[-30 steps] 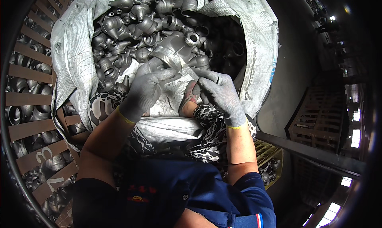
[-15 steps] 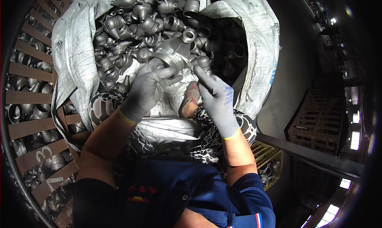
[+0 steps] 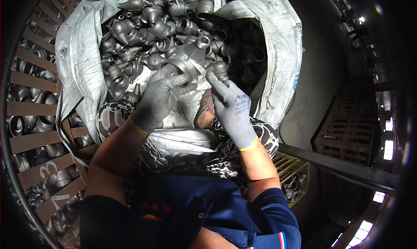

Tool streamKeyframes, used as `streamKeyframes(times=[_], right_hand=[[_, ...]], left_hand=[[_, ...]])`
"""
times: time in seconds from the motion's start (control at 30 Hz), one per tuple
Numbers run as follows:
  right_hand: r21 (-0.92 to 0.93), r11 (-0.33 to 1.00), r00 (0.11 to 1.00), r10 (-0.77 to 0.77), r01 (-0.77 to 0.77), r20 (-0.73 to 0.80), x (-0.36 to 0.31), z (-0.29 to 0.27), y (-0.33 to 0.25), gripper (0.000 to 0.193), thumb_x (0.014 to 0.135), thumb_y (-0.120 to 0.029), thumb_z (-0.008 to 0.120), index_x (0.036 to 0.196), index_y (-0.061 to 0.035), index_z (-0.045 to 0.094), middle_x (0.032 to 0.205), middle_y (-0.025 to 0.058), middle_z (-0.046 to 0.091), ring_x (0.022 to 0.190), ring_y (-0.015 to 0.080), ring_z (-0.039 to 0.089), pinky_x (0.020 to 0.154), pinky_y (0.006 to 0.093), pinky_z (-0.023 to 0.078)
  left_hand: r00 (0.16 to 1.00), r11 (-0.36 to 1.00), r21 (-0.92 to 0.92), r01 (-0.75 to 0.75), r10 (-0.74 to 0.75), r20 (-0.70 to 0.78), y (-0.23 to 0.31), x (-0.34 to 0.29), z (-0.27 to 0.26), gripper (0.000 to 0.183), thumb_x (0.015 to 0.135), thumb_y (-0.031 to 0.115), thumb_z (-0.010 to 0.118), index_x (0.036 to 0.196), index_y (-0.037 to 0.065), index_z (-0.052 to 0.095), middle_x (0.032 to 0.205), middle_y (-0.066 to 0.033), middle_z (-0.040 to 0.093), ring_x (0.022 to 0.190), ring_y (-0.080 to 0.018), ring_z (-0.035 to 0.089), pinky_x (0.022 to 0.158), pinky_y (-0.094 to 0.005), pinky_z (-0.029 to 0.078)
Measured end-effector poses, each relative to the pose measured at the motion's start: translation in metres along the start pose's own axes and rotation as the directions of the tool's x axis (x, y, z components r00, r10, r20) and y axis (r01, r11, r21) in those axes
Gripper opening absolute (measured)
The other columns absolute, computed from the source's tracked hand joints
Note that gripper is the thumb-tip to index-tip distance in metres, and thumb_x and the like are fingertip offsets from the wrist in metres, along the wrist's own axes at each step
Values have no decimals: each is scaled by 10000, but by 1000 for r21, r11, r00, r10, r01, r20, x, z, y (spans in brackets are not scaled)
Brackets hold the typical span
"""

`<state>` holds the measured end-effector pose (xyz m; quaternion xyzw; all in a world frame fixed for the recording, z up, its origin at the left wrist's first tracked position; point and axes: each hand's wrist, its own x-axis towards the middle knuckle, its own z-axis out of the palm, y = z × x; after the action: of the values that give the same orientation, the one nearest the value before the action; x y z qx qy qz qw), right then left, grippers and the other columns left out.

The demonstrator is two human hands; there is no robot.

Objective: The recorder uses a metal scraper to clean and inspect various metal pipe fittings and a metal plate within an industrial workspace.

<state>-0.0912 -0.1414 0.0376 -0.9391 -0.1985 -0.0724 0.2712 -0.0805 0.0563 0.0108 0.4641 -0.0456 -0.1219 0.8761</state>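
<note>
Your left hand (image 3: 160, 97) is closed on the casting (image 3: 193, 53), gripping it by the wide ribbed mouth. Your right hand (image 3: 230, 99) is pinched narrow around the blade (image 3: 200, 68), index finger out along it. Neither hand is free.

Casting is up in the air over the near side of the bag (image 3: 284, 45), in front of the pile (image 3: 160, 29), small round port pointing away from you. Your shoe (image 3: 205, 112) is below it, between the hands.

Just changed: right wrist has rolled, so the back of the glove, with its blue print, now faces up. Blade end is at the casting's side, between ribbed mouth and port. Looks like contact; can't confirm from this angle. My read: same part, same grip, blade at a new angle on it.

Vs. a second ago: more of the blade showed then, lying across under your fingers; now just a short light length sticks out past the fingertip. Port sits a bit further left, so the casting has tipped slightly. Left hand is about where it was. Bag and pile match, apart from a small shift of the whole view.
</note>
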Motion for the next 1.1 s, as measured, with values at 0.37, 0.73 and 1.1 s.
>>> streamKeyframes(times=[0.37,0.73,1.1], right_hand=[[670,723,983,166,-172,73,4,-19,16,469,849,-18,593,1305,60,516,1224,114,622,1068,63,545,938,222,420],[808,476,920,338,-347,196,4,-8,28,394,932,-74,561,1318,-1,537,842,-40,621,639,1,477,548,158,375],[803,454,907,348,-385,238,5,-5,32,426,919,-62,561,1333,21,510,975,51,670,778,65,587,718,193,476]], left_hand=[[999,997,-74,30,-32,-27,6,6,5,433,920,35,437,1350,-2,410,1227,-97,576,1156,-199,559,1004,-412,433],[916,980,113,164,-109,-386,-7,9,-3,245,938,187,559,1137,52,604,1023,-27,661,865,-97,598,761,-264,457],[987,974,215,-71,100,-127,-9,5,10,310,885,15,539,1193,-15,553,1087,-65,648,894,-114,619,755,-238,477]])
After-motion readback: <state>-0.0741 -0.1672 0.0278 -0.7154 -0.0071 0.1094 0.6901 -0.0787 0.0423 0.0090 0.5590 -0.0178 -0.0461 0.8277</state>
